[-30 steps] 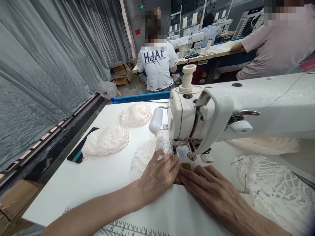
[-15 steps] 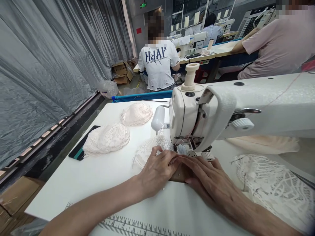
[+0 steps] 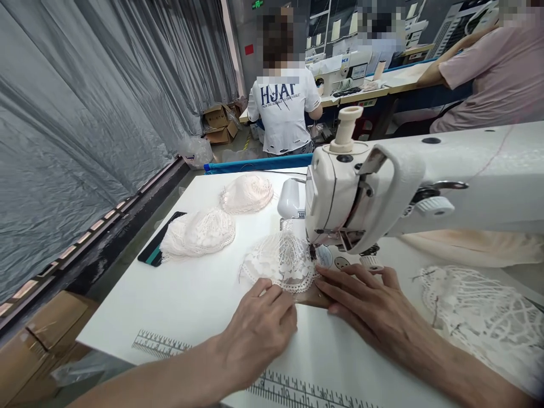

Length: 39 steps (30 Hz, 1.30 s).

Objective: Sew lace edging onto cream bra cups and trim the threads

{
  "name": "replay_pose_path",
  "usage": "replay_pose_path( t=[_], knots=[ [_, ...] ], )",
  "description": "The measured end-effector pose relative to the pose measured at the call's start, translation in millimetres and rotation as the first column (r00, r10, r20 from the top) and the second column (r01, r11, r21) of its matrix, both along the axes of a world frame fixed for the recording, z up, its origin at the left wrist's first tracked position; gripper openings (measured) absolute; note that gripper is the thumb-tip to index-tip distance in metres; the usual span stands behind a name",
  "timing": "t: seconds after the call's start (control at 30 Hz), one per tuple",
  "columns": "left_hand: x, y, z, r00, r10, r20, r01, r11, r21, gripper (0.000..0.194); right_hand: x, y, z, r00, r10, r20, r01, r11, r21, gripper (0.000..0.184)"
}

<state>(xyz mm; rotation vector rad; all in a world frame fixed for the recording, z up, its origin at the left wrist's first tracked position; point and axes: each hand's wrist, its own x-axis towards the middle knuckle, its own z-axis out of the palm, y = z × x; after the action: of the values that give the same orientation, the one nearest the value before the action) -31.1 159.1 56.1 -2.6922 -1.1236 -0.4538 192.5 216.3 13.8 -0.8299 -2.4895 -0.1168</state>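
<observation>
A white lace cup piece [image 3: 278, 252] lies on the machine bed, its right end under the presser foot and needle area of the white sewing machine [image 3: 419, 170]. My left hand [image 3: 266, 328] is closed at the lace's near edge, fingers curled and thumb side against the scalloped border. Its fingertips are partly hidden. My right hand [image 3: 374, 309] lies flat with fingers stretched out, the fingertips at the lace's right edge just below the needle. A brown plate [image 3: 312, 297] shows between the two hands.
Two lace cup piles [image 3: 199, 233] [image 3: 247, 194] lie on the left of the white table [image 3: 123, 306]. More lace pieces [image 3: 480, 317] lie at right, under my forearm. A printed ruler [image 3: 306, 391] runs along the front. Co-workers sit beyond, one in a white shirt [image 3: 283, 116].
My left hand has drawn back toward me and left, away from my right hand, uncovering more of the lace. My right hand stays flat near the needle. The view has shifted slightly.
</observation>
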Motion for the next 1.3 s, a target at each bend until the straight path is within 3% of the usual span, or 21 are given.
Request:
replay_pose_path(
  t=[0.1,0.2,0.4,0.63,0.87,1.1,1.3],
  knots=[
    [3,6,9.1,1.000,-0.014,-0.014,0.014,1.000,-0.012,0.013,1,0,1.0,1.000,0.007,0.021,-0.007,1.000,0.004,0.029],
    [11,27,11.8,0.999,-0.041,-0.019,0.041,0.999,0.014,0.019,0,0,3.8,0.999,0.012,0.031,-0.012,1.000,-0.003,0.029],
    [26,67,-11.5,0.995,-0.095,0.005,0.096,0.995,-0.037,0.019,0,-2,8.5,0.999,0.013,-0.044,-0.014,0.999,-0.029,0.032],
    [20,60,-25.1,0.994,-0.094,0.053,0.085,0.986,0.147,0.015,1,-7,8.1,0.998,0.029,-0.056,-0.033,0.997,-0.063,0.033],
    [22,61,-22.2,0.995,-0.082,0.049,0.072,0.982,0.177,0.019,1,-8,8.8,0.998,0.046,-0.037,-0.046,0.999,0.004,0.033],
    [24,58,-20.5,0.995,-0.081,0.056,0.068,0.976,0.205,0.018,2,-10,16.3,0.998,0.063,-0.021,-0.064,0.997,-0.040,0.029],
    [25,58,-20.2,0.996,-0.068,0.055,0.055,0.976,0.211,0.016,2,-9,15.7,0.998,0.059,-0.020,-0.059,0.998,-0.004,0.029]
  ],
)
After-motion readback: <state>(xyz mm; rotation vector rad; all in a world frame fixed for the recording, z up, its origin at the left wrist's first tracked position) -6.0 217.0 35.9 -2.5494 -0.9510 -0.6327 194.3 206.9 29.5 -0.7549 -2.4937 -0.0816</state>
